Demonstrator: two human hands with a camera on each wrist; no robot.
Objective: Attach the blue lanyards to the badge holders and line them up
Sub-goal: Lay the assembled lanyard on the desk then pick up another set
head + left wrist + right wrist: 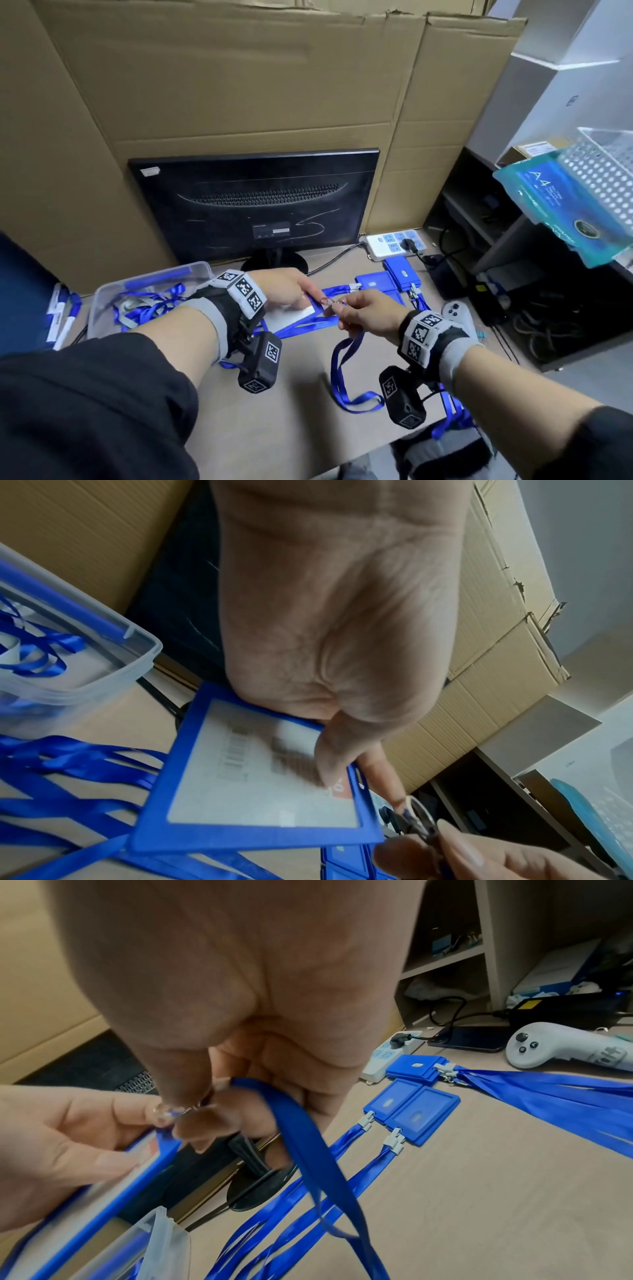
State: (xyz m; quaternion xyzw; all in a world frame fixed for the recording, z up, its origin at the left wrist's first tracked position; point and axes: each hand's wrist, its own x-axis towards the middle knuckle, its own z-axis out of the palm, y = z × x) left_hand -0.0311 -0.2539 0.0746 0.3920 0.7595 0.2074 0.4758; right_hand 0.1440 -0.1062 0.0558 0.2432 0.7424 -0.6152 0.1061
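I am in the middle of clipping a lanyard onto a holder, both held up off the counter. My left hand pinches the holder by its top edge, thumb flat on the clear window and a finger behind, so the slot sits just past my thumb tip, towards the other hand. My right hand pinches the lanyard's clip between thumb and forefinger, and the strap falls from that grip in a loop down to the counter below. The clip's ring is just beside the holder's slotted edge, near the corner; I cannot tell whether it has entered the slot, since my fingers cover the join. I judge the next move needs the clip held open and threaded through the slot while my left grip keeps the holder steady, then let to close. Beyond my right grip, finished holders lie side by side with clips on and straps trailing, and this one should go beside them
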